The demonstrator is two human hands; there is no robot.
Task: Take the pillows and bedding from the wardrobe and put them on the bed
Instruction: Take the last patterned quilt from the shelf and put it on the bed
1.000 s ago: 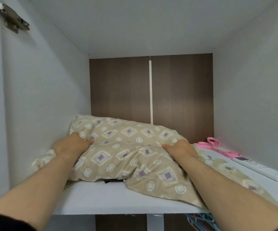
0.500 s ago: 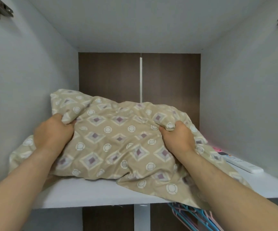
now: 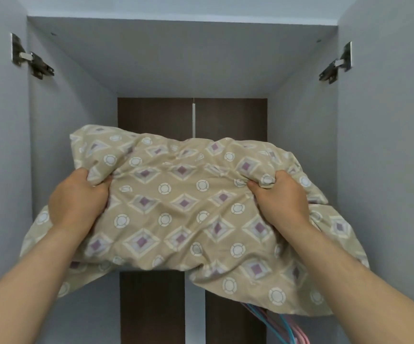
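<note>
Currently in hand: taking the patterned pillow (image 3: pixel 183 212) out of the wardrobe (image 3: pixel 59 145); judged an early step, as no bed is in view.
Pillow, location: held up across the wardrobe's opening, between its two side walls; its lower right corner droops over the coloured hangers (image 3: pixel 275 326). The shelf is hidden behind it, so contact cannot be told.
Left hand (image 3: pixel 76 202): fingers curled tight, gripping a bunch of cover near the pillow's upper left corner.
Right hand (image 3: pixel 280 197): likewise clenched, with a fold of cover gathered in the fist near the upper right edge.
Next move, judged: draw the pillow clear of the walls and hangers, then turn and carry it to the bed, keeping both grips.
</note>
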